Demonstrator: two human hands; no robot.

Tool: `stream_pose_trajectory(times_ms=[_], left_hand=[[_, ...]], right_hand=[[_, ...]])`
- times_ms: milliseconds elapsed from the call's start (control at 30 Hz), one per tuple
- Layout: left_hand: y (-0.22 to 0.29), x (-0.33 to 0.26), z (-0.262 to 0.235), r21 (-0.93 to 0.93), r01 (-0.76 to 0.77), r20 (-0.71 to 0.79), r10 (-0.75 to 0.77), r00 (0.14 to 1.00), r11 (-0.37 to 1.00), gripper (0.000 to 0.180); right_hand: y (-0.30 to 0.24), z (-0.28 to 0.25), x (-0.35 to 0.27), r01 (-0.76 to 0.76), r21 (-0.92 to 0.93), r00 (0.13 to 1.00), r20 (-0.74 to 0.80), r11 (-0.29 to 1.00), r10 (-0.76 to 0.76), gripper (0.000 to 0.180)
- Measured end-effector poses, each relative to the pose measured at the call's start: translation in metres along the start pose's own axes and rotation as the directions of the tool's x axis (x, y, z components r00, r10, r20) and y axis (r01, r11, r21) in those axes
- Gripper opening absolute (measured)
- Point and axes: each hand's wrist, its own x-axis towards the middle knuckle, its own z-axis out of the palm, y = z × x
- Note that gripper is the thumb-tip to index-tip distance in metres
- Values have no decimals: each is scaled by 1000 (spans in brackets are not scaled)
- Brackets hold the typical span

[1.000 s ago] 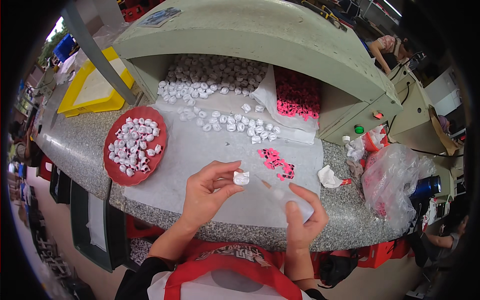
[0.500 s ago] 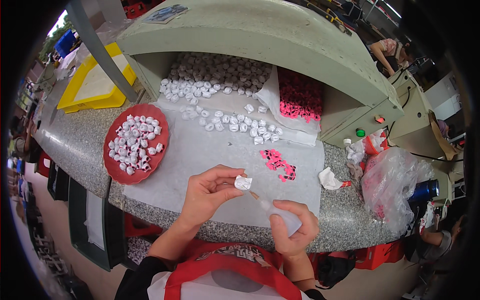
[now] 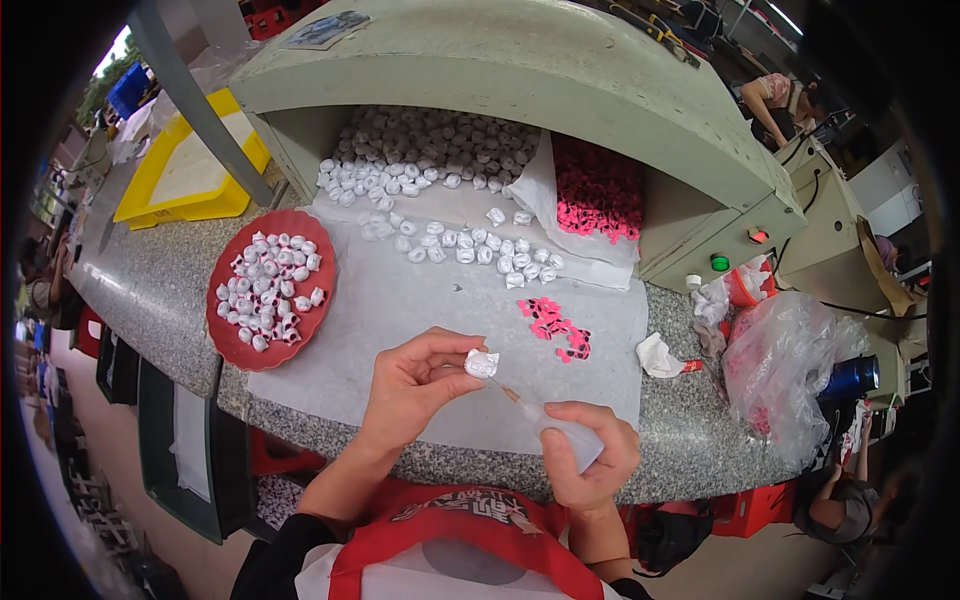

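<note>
Between the thumb and fingers of my left hand (image 3: pixel 418 385) is a small white moulded piece (image 3: pixel 481 363). My right hand (image 3: pixel 592 455) is wrapped round a translucent squeeze bottle (image 3: pixel 570 432), its thin nozzle (image 3: pixel 508 391) pointing up and left, with the tip at or very near the white piece's lower edge. Beyond my hands, a group of pink and black flat pieces (image 3: pixel 552 325) lies on the white paper (image 3: pixel 385 310). Loose white pieces (image 3: pixel 487 247) are scattered farther back. At left stands a red scalloped plate (image 3: pixel 228 338) holding many white pieces with pink parts.
A pale green metal hood (image 3: pixel 510 70) covers heaps of white pieces (image 3: pixel 430 140) and pink pieces (image 3: pixel 598 195). A yellow tray (image 3: pixel 185 207) sits back left. A crumpled tissue (image 3: pixel 658 357) and clear plastic bag (image 3: pixel 780 360) lie right. Another person (image 3: pixel 775 105) is at far right.
My left hand has shifted very slightly left and turned the white piece a little. The bottle's nozzle stays close to it. A person at the lower right has moved.
</note>
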Motion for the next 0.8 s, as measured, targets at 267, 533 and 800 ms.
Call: stream_pose_trajectory(times_ms=[267,533,800], left_hand=[[-13,3,-11,19,-8,-105,10,994,1000,32],[-17,-7,-19,12,34,-130,-32,991,999,30],[-18,-4,-15,-15,88,-84,-89,993,996,35]], right_hand=[[72,14,24,-640,489,714,93,593,694,16],[145,59,48,-173,-704,900,171,689,401,21],[146,42,41,-127,-613,920,221,780,324,24]])
